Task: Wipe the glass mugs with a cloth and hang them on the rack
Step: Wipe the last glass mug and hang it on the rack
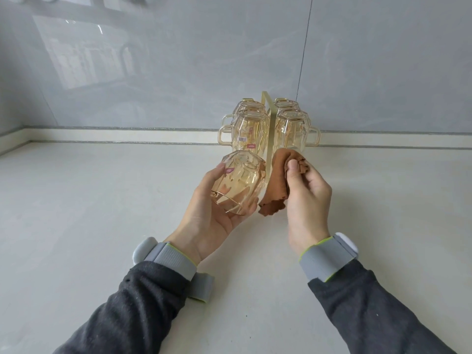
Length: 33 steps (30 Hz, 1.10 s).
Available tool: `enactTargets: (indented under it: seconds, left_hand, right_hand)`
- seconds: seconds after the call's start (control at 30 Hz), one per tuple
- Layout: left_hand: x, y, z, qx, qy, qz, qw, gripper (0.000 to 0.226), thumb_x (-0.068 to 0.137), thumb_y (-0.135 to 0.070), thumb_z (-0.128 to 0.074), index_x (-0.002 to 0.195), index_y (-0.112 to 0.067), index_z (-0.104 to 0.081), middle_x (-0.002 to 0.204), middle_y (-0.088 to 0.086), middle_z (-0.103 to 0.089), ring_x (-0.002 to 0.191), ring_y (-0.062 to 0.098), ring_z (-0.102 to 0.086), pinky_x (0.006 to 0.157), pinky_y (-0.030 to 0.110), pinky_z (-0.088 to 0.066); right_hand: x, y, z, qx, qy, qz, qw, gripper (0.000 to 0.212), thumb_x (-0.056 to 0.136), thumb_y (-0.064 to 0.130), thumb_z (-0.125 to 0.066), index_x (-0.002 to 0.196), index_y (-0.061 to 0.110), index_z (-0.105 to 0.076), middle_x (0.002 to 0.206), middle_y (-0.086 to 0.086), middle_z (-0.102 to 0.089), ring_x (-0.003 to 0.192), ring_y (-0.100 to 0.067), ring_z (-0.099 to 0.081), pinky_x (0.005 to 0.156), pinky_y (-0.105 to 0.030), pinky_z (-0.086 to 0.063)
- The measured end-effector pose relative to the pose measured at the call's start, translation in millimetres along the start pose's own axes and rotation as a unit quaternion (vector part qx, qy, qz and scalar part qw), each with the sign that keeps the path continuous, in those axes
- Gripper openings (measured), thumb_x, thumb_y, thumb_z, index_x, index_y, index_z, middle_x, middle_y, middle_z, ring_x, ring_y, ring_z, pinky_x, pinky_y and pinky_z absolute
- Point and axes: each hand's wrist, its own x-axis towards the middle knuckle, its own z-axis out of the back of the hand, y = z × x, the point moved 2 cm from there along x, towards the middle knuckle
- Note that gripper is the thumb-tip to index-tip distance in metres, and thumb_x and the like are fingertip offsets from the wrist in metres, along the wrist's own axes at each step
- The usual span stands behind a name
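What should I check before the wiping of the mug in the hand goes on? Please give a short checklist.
1. Left hand holds the amber glass mug firmly: ok.
2. Right hand grips the brown cloth: ok.
3. Cloth touches the mug: cannot tell, it lies right beside it.
4. Mug handle is free of the fingers: cannot tell, the handle is hidden.
5. Gold rack has a free place: cannot tell, four mugs already hang there.

Soft, even daylight fills the frame; the glossy grey wall panel point(178, 72) mirrors a bright window as pale glare at upper left. Shadows on the off-white stone desk point(76, 226) are faint and diffuse. Wide-angle distortion bends the edges, and the amber glass mugs point(268, 123) catch small highlights.
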Motion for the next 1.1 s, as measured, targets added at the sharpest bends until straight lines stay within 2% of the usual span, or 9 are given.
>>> enactTargets:
  seconds: [0.13, 0.27, 0.4, 0.6, 0.77, 0.83, 0.97, 1.03, 1.1]
  left_hand:
    - [-3, -1, -3, 0.007, 0.023, 0.013, 1.0, 0.06, 0.083, -0.043, -0.069, 0.136, -0.014, -0.063, 0.112, 0.009, -0.077, 0.093, 0.029, -0.074, 0.09, 0.043, -0.06]
    - [-3, 0, -4, 0.034, 0.03, 0.02, 0.999, 0.063, 0.088, -0.044, -0.066, 0.141, -0.011, -0.059, 0.114, 0.011, -0.075, 0.094, 0.027, -0.074, 0.093, 0.045, -0.058]
    - [-2, 0, -3, 0.054, 0.027, 0.012, 0.998, 0.05, 0.092, -0.042, -0.063, 0.132, -0.014, -0.064, 0.108, 0.01, -0.076, 0.088, 0.024, -0.075, 0.09, 0.043, -0.06]
    - [-1, 1, -3, 0.051, 0.028, -0.002, 0.998, 0.027, 0.098, -0.04, -0.059, 0.11, -0.017, -0.067, 0.084, 0.003, -0.074, 0.073, 0.018, -0.073, 0.065, 0.033, -0.062]
    - [2, -2, 5, 0.01, -0.011, -0.021, 1.0, 0.041, 0.094, -0.048, -0.062, 0.115, -0.014, -0.074, 0.102, 0.008, -0.067, 0.098, 0.023, -0.061, 0.076, 0.031, -0.058]
    - [3, -5, 7, -0.021, -0.018, -0.022, 0.999, 0.04, 0.094, -0.049, -0.061, 0.106, -0.013, -0.076, 0.098, 0.005, -0.073, 0.094, 0.02, -0.067, 0.082, 0.03, -0.053]
    - [4, -6, 9, -0.041, -0.009, -0.029, 0.999, 0.044, 0.093, -0.049, -0.062, 0.111, -0.01, -0.072, 0.088, 0.009, -0.07, 0.075, 0.023, -0.067, 0.07, 0.034, -0.054]
    - [4, -5, 8, -0.027, 0.0, -0.034, 0.999, 0.043, 0.095, -0.048, -0.06, 0.116, -0.011, -0.068, 0.08, 0.007, -0.069, 0.064, 0.022, -0.065, 0.056, 0.033, -0.055]
    - [4, -4, 7, -0.024, 0.009, -0.039, 0.999, 0.038, 0.097, -0.044, -0.058, 0.119, -0.013, -0.066, 0.079, 0.005, -0.072, 0.063, 0.019, -0.068, 0.059, 0.031, -0.058]
  right_hand:
    - [-3, 5, -3, 0.004, 0.033, 0.031, 0.999, 0.019, 0.104, 0.014, -0.056, 0.101, 0.025, -0.071, 0.086, 0.017, -0.075, 0.086, 0.001, -0.068, 0.082, -0.023, -0.052]
    - [-7, 1, -7, -0.031, 0.08, 0.042, 0.995, 0.024, 0.102, 0.023, -0.059, 0.125, 0.028, -0.064, 0.112, 0.009, -0.073, 0.101, -0.005, -0.067, 0.092, -0.034, -0.055]
    - [-13, 1, -10, -0.103, 0.138, 0.095, 0.981, 0.031, 0.103, 0.025, -0.056, 0.133, 0.029, -0.061, 0.117, 0.016, -0.072, 0.109, 0.0, -0.065, 0.096, -0.027, -0.052]
    - [-20, -6, -16, -0.23, 0.192, 0.279, 0.913, 0.044, 0.1, 0.003, -0.059, 0.143, 0.01, -0.056, 0.153, -0.003, -0.049, 0.148, -0.018, -0.036, 0.121, -0.035, -0.031]
    - [-32, -11, -24, -0.258, 0.269, 0.362, 0.855, 0.051, 0.089, -0.011, -0.061, 0.136, 0.009, -0.063, 0.149, -0.003, -0.051, 0.148, -0.023, -0.036, 0.121, -0.03, -0.03]
    - [-34, -13, -25, -0.261, 0.282, 0.378, 0.843, 0.055, 0.085, -0.015, -0.058, 0.134, 0.01, -0.064, 0.147, -0.003, -0.053, 0.146, -0.023, -0.039, 0.12, -0.027, -0.03]
    - [-34, -13, -22, -0.266, 0.254, 0.375, 0.851, 0.058, 0.084, -0.017, -0.057, 0.135, 0.01, -0.063, 0.147, -0.002, -0.054, 0.146, -0.021, -0.04, 0.119, -0.029, -0.032]
    - [-32, -12, -20, -0.259, 0.232, 0.366, 0.863, 0.048, 0.091, -0.007, -0.063, 0.136, 0.009, -0.062, 0.148, -0.002, -0.053, 0.146, -0.02, -0.04, 0.119, -0.032, -0.034]
    - [-29, -12, -18, -0.24, 0.209, 0.343, 0.884, 0.039, 0.098, 0.008, -0.06, 0.137, 0.008, -0.061, 0.149, -0.004, -0.053, 0.145, -0.017, -0.041, 0.119, -0.031, -0.034]
